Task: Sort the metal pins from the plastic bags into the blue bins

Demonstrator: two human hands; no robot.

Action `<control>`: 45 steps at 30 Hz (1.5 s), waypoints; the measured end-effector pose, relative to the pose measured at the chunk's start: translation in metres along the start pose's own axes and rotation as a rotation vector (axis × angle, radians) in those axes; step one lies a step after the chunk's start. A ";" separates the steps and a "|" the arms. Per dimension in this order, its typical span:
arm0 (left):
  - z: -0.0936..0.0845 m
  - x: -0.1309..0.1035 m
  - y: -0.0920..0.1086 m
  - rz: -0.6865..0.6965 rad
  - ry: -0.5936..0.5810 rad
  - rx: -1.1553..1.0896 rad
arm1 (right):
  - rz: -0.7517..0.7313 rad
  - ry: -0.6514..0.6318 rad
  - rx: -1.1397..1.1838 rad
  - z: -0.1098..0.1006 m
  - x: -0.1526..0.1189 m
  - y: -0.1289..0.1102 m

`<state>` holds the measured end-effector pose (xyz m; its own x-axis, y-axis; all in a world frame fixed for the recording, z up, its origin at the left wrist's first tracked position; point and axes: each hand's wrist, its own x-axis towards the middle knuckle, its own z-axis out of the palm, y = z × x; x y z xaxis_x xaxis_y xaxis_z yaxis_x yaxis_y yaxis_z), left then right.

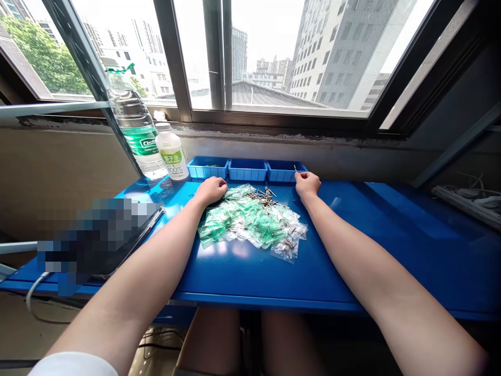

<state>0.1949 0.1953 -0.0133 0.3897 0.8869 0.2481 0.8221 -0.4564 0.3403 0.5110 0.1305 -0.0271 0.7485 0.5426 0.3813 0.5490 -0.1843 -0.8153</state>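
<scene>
My right hand [308, 185] pinches a small thin metal piece [295, 168], which points upward in front of the right blue bin [282, 172]. My left hand [212, 190] rests at the upper left edge of the pile, its fingers curled together; whatever they hold, if anything, is hidden. Between the hands lies a heap of small clear and green plastic bags [250, 219]. Loose brown metal pieces [266, 196] sit at the heap's back edge. A bag with metal pieces inside [287, 245] lies at the front right of the heap.
Two more blue bins [248, 171] [208, 169] stand in the row at the back of the blue table [250, 282]. Left of them are a white bottle [172, 154] and a large water bottle [135, 130]. A dark tablet-like device [117, 240], partly blurred, lies at the left.
</scene>
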 end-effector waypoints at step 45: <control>0.001 0.003 -0.002 0.020 -0.014 0.023 | -0.488 -0.584 -0.385 0.002 -0.016 -0.009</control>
<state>0.1949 0.1986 -0.0141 0.4122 0.8785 0.2416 0.8232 -0.4728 0.3145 0.4931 0.1254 -0.0264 0.1412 0.9498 0.2793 0.9274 -0.0282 -0.3730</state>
